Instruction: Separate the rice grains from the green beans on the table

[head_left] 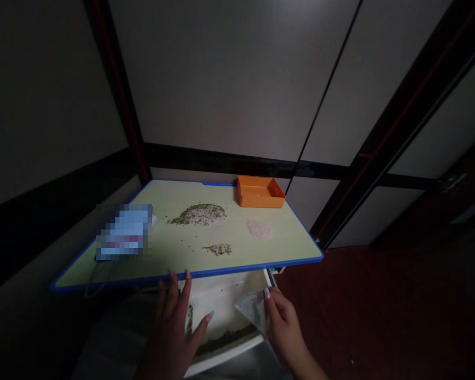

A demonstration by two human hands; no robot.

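Note:
My left hand (178,322) has its fingers spread, with the fingertips at the blue front edge of the pale green table (162,258). Pinched in my right hand (279,322) is a clear plastic bag (253,309), held over the open white drawer (221,298). Small dark grains lie along the drawer's front and left side. On the tabletop sits a large mixed pile of green and whitish grains (203,214). A smaller mixed pile (220,249) lies nearer the front edge. To the right is a patch of whitish grains (260,229).
An orange open box (261,195) stands at the table's back right. A blurred-out pale blue thing (124,232) lies at the left, with a thin cord hanging over the edge. Panelled walls (229,84) rise behind the table, and dark red floor (340,306) shows at right.

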